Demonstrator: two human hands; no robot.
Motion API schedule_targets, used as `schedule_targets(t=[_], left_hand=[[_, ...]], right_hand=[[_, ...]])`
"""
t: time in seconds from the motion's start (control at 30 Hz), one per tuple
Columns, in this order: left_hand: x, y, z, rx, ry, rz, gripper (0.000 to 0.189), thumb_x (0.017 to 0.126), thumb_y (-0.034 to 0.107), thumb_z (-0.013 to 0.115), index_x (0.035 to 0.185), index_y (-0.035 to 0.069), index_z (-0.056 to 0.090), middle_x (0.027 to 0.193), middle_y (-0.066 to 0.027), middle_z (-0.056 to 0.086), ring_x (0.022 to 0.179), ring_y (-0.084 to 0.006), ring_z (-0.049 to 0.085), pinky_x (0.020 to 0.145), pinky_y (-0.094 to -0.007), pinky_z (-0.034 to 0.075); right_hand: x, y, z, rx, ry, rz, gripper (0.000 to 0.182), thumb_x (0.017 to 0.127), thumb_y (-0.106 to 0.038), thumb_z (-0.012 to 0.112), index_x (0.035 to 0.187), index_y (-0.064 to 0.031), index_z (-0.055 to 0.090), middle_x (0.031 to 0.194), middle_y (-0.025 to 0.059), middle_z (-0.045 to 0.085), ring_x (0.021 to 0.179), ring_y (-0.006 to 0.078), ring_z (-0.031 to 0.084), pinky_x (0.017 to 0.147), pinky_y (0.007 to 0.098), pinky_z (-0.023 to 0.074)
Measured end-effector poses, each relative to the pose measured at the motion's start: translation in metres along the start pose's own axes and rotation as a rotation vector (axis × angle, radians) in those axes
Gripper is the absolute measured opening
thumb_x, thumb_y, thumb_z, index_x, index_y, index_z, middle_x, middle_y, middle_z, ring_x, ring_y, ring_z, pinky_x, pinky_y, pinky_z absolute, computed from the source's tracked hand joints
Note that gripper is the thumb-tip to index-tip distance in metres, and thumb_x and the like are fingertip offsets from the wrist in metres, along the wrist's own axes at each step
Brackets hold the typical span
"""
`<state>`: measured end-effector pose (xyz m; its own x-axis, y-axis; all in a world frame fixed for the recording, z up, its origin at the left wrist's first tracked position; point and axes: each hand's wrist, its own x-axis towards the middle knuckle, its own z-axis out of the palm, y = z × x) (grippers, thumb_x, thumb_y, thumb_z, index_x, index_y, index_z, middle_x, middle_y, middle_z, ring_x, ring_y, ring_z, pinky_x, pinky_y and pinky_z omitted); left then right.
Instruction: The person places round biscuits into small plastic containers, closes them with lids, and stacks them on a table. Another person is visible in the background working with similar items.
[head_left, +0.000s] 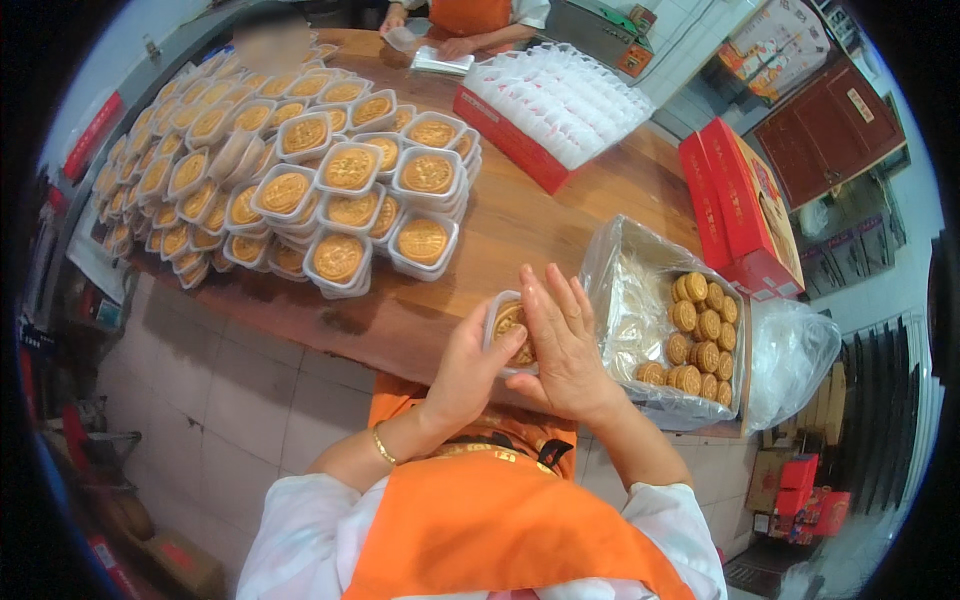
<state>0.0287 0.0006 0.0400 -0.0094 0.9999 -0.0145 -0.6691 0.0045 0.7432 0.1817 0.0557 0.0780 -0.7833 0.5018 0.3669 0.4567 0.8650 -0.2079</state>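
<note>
Over the table's near edge, my left hand (463, 366) holds a clear plastic tray (489, 322) with a round, golden-brown mooncake (508, 316) in it. Its thumb rests on the mooncake's face. My right hand (561, 346) lies flat against the right side of the tray, fingers stretched out and slightly apart, covering part of the mooncake. Just right of that hand stands a carton lined with plastic film (604, 251). Bare mooncakes (705, 330) are stacked along its right side, and crumpled clear film or trays (634, 322) fill its left side.
Trayed mooncakes (349, 169) are piled high on the left of the wooden table (525, 225). A red box (517, 139) of white packets stands at the back. Red gift boxes (739, 202) are at the right. Across the table, another person's hands (457, 46) touch white sheets.
</note>
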Motion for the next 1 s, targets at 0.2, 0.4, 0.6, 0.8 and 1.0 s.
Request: schedule_targets(t=[0.2,0.4,0.6,0.8,1.0], left_hand=[[0.006,0.002,-0.024,0.082,0.102,0.099,0.035,0.095,0.005,0.055,0.129,-0.003,0.050,0.120,-0.0084,0.058,0.110,-0.0125,0.055,0.095,-0.0286,0.046],[0.005,0.019,-0.049,0.178,0.171,0.211,0.034,0.097,0.008,0.054,0.129,-0.003,0.049,0.119,-0.0097,0.058,0.110,-0.0130,0.055,0.093,-0.0282,0.047],[0.021,0.024,-0.085,0.370,0.384,0.330,0.041,0.098,0.011,0.054,0.135,-0.006,0.044,0.123,-0.0116,0.053,0.115,-0.0156,0.053,0.094,-0.0294,0.046],[0.021,0.017,-0.089,0.619,0.489,0.380,0.051,0.096,0.002,0.053,0.142,-0.010,0.035,0.136,-0.0158,0.035,0.120,-0.0191,0.048,0.099,-0.0302,0.047],[0.026,0.005,-0.085,0.537,0.456,0.411,0.054,0.096,0.001,0.052,0.144,-0.009,0.032,0.127,-0.0133,0.038,0.113,-0.0179,0.049,0.101,-0.0290,0.046]], right_hand=[[0.023,-0.005,0.025,0.021,-0.054,-0.013,0.094,0.077,-0.041,0.073,0.149,-0.0010,0.028,0.153,0.0209,0.032,0.143,0.0405,0.025,0.116,0.0526,0.0165],[0.064,-0.017,0.021,0.124,-0.059,-0.102,0.090,0.068,-0.018,0.082,0.143,0.0007,0.035,0.139,0.0199,0.044,0.126,0.0384,0.045,0.105,0.0471,0.0361],[0.111,-0.009,0.053,0.049,0.062,-0.087,0.075,0.069,-0.019,0.081,0.132,0.0007,0.045,0.135,0.0189,0.049,0.124,0.0374,0.047,0.103,0.0462,0.0382],[0.132,-0.001,0.073,-0.168,0.070,-0.120,0.057,0.069,-0.020,0.080,0.117,-0.0038,0.055,0.122,0.0171,0.054,0.112,0.0348,0.052,0.094,0.0453,0.0432],[0.135,0.009,0.086,-0.041,0.000,-0.041,0.050,0.067,-0.014,0.080,0.111,-0.0057,0.058,0.105,0.0130,0.054,0.093,0.0326,0.055,0.082,0.0407,0.0478]])
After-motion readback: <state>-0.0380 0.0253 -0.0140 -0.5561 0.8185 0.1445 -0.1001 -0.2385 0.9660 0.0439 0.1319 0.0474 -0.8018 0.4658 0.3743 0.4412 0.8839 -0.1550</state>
